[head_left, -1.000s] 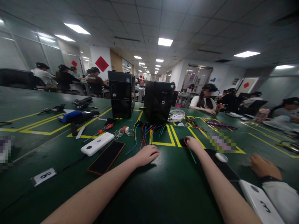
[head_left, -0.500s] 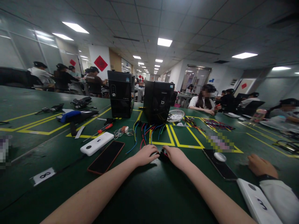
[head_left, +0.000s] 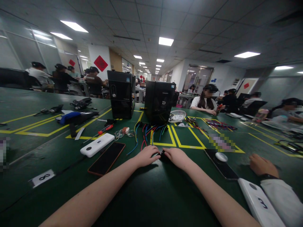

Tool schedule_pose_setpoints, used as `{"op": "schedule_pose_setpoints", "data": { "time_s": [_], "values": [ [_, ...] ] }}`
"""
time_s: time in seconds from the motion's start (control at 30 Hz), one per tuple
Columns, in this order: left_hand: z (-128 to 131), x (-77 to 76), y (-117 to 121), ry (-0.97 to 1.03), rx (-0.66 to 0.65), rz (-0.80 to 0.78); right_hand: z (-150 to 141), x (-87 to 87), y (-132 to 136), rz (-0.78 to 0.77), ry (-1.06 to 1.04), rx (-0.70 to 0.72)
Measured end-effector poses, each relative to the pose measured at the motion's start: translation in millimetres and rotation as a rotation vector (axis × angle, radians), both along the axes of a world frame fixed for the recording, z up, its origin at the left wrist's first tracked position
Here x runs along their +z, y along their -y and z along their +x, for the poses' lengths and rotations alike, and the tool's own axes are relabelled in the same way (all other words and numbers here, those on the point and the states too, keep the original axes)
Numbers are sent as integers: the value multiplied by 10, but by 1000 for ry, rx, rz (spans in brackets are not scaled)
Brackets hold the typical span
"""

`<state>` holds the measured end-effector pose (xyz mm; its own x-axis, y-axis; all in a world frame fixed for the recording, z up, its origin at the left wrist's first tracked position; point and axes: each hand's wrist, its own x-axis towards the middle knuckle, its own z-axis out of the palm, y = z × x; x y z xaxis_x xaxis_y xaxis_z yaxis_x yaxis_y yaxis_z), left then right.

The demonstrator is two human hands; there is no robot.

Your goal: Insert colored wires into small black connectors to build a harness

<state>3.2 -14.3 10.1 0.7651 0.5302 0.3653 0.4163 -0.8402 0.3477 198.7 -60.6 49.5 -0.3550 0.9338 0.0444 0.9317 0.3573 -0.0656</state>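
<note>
My left hand (head_left: 147, 155) and my right hand (head_left: 176, 156) rest on the green table (head_left: 153, 195), their fingertips meeting on a small black part (head_left: 163, 155). Both hands have curled fingers pinching it. Just beyond lie several coloured wires (head_left: 148, 132), blue, red and green, trailing from the foot of a black computer case (head_left: 159, 102). A second black computer case (head_left: 121, 94) stands to its left. What the black part is I cannot make out.
Left of my arm lie a black phone (head_left: 107, 158), a white power bank (head_left: 97, 144) and a red screwdriver (head_left: 106, 128). At right are another phone with a white disc (head_left: 221, 156), a white box marked 3 (head_left: 259, 201) and a co-worker's hand (head_left: 262, 165). People sit around.
My right hand moved left from the table's right side to meet my left hand over the small black part. The left hand barely shifted.
</note>
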Motion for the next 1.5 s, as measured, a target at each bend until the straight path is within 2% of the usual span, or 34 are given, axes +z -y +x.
{"op": "schedule_pose_setpoints", "data": {
  "time_s": [0.2,0.4,0.57,0.77,0.97,1.2,1.5],
  "values": [
    [3,-2,13,-12,1,-5,-74,29,178,73,7,-32],
    [-20,-21,8,10,15,-57,-173,-195,328,128,-61,39],
    [-22,5,11,65,-57,-78,-196,-266,307,230,-84,74],
    [-5,-16,-7,103,25,-81,-223,-203,324,326,-213,126],
    [7,-32,-2,81,50,-58,-225,-288,283,347,-253,164],
    [13,-43,-6,70,102,-61,-221,-391,149,412,-411,87],
    [23,-28,7,59,121,-55,-257,-421,163,394,-460,19]
  ]
}}
